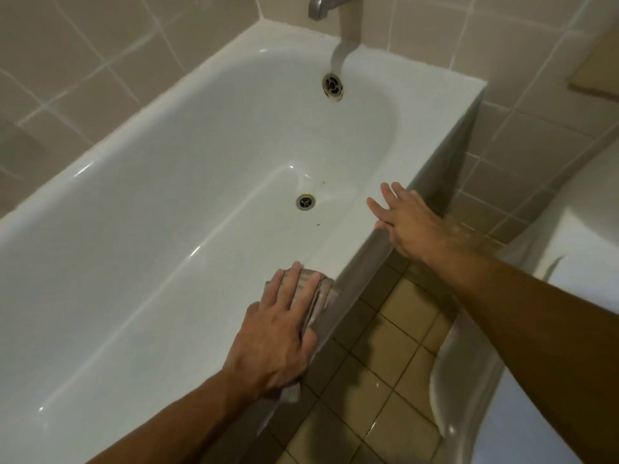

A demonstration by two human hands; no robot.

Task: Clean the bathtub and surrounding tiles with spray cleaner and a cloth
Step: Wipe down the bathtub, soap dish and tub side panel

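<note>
A white bathtub [174, 182] is seen from above, running from lower left to upper right, its enamel smooth and glossy with thin streaks of reflected light. On its near rim a folded cloth [313, 293], greyish-beige with faint ribbing, is pressed flat under the left hand [278, 333]. That hand's fingers [289, 279] are held straight and close together on top of the cloth, and one edge of the cloth hangs over the tub's outer side. Further along the same rim the right hand [407, 219] is laid, with its fingers straight and slightly spread; the fingertips are touching the rim and nothing is held.

A round metal drain [305, 202] is set in the tub floor, and a few small dark specks are seen near it. A round overflow fitting [333, 86], rust-stained, is set in the far end wall. Above it a grey metal spout [321, 6] is mounted on a beige boxed column. The walls are covered in beige square tiles [83, 61] with pale grout. The floor [385, 380] is laid with smaller tan tiles and dark grout. A white ceramic fixture [469, 380], rounded and shiny, is partly hidden behind the right forearm.
</note>
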